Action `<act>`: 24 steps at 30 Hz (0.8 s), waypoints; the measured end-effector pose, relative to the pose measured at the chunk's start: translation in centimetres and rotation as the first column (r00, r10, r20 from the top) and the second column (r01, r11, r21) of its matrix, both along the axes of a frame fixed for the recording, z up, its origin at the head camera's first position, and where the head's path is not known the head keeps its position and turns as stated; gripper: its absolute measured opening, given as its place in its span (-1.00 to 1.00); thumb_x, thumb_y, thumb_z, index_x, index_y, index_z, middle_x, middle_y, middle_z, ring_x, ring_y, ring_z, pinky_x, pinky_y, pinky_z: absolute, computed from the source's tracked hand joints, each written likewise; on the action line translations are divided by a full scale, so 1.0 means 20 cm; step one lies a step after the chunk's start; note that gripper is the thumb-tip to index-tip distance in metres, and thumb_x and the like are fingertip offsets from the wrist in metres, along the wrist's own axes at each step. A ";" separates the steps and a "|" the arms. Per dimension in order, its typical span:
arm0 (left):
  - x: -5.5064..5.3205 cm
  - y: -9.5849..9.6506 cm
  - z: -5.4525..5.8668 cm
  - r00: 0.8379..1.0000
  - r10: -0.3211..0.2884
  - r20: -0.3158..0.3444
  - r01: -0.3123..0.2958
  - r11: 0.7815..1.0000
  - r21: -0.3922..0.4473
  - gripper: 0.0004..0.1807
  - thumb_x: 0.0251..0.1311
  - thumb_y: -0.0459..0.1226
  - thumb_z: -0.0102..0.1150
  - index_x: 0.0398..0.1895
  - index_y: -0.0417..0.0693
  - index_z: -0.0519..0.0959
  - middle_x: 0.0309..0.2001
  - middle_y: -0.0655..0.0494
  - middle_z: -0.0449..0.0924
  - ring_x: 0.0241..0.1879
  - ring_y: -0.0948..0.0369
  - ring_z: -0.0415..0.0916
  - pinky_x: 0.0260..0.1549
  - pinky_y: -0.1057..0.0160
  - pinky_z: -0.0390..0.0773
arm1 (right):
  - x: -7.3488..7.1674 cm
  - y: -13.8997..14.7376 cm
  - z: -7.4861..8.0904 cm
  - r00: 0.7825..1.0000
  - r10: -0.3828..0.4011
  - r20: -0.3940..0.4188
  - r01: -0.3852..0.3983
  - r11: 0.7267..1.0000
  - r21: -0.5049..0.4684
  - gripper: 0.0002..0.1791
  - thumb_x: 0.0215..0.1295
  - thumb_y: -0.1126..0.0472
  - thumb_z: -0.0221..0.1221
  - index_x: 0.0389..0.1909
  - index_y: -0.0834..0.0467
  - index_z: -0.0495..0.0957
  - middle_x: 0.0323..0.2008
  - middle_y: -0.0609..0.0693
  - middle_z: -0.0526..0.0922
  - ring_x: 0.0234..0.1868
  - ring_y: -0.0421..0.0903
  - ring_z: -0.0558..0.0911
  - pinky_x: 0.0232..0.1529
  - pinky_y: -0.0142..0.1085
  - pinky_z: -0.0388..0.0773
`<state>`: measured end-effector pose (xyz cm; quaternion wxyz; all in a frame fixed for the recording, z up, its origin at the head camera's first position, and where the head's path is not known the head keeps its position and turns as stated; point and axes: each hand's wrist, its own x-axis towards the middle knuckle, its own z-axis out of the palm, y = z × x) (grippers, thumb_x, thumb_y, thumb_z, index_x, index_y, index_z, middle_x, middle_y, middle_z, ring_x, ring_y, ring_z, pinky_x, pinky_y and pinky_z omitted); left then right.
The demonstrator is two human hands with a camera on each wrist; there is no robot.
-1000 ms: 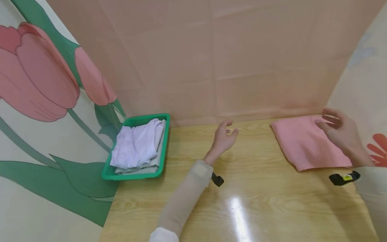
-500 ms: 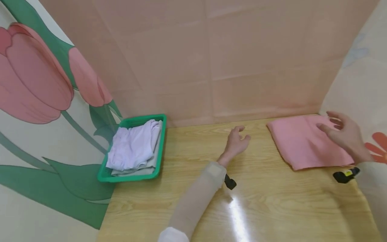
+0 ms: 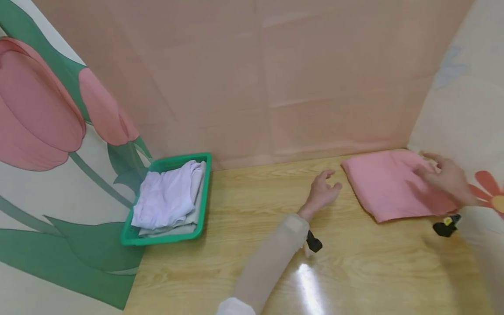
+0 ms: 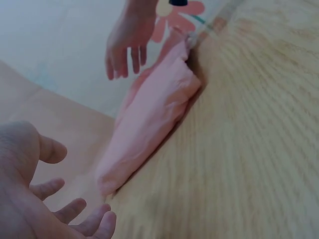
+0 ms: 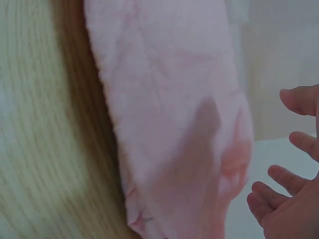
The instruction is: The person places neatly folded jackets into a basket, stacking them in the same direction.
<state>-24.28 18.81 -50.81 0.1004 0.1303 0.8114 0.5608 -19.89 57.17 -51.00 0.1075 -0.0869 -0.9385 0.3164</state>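
A folded pink cloth (image 3: pixel 390 183) lies flat at the right end of the table, near the back wall; whether it is a garment or a towel I cannot tell. My left hand (image 3: pixel 320 192) is just left of it, fingers relaxed and apart, holding nothing. Over the cloth's right side hovers my right hand (image 3: pixel 446 177), its fingers spread and slightly bent. In the right wrist view a gap shows between those fingers and the pink cloth (image 5: pixel 169 99), and a hand's shadow falls on the fabric.
A green plastic basket (image 3: pixel 204 201) stands at the table's left, with folded clothes in it, a pale lilac garment (image 3: pixel 167 192) on top. The wood table (image 3: pixel 244 210) meets a draped wall (image 3: pixel 236 87) behind and painted panels at both sides.
My left hand has moved rightward, closer to the pink cloth. The right hand stays above the cloth's right side. The head view has swung a little to the right.
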 end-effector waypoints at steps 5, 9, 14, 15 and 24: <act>0.00 0.08 -0.08 1.000 -0.004 0.003 0.004 1.000 0.016 -0.50 0.43 -0.16 0.30 0.41 0.11 0.57 0.28 0.03 0.64 -0.28 0.38 0.52 -0.23 0.39 0.53 | -0.03 0.02 -0.07 0.996 0.040 0.082 -0.038 0.999 -0.017 0.02 0.53 -0.18 0.18 0.68 0.34 -0.05 0.51 0.68 0.09 0.38 0.73 0.18 0.18 0.58 0.21; 0.03 0.15 -0.11 0.999 -0.012 0.033 0.011 0.999 0.036 -0.47 0.40 -0.16 0.32 0.42 0.09 0.57 -0.13 0.12 0.70 -0.52 0.42 0.34 -0.39 0.43 0.45 | -0.02 0.05 -0.11 0.982 0.047 0.184 -0.046 0.999 -0.009 0.14 0.53 -0.25 0.16 0.69 0.36 -0.22 0.54 0.67 -0.06 0.38 0.71 0.12 0.22 0.63 0.16; 0.06 0.22 -0.14 0.996 -0.048 0.071 0.043 0.997 0.068 -0.38 0.30 -0.19 0.37 0.45 0.10 0.54 -0.63 0.30 0.32 -0.71 0.38 0.20 -0.67 0.39 0.27 | -0.01 0.06 -0.15 0.967 0.038 0.250 -0.044 0.999 0.017 0.21 0.50 -0.34 0.15 0.70 0.31 -0.30 0.57 0.64 -0.12 0.42 0.70 0.05 0.25 0.64 0.14; 0.07 0.23 -0.14 0.996 -0.063 0.062 0.059 0.996 0.067 -0.37 0.28 -0.21 0.38 0.45 0.10 0.54 -0.64 0.31 0.28 -0.71 0.38 0.18 -0.69 0.39 0.25 | -0.01 0.06 -0.16 0.966 0.037 0.255 -0.042 0.999 0.015 0.21 0.49 -0.34 0.16 0.70 0.30 -0.30 0.56 0.65 -0.12 0.41 0.70 0.05 0.24 0.64 0.14; 0.07 0.26 -0.16 0.988 -0.148 0.040 0.142 0.982 0.123 -0.33 0.25 -0.29 0.40 0.48 0.14 0.55 -0.49 0.25 0.39 -0.60 0.42 0.26 -0.61 0.44 0.31 | 0.00 0.01 -0.20 0.962 0.013 0.271 0.001 0.999 -0.052 0.28 0.41 -0.36 0.27 0.71 0.28 -0.27 0.44 0.76 0.01 0.34 0.67 0.14 0.24 0.59 0.23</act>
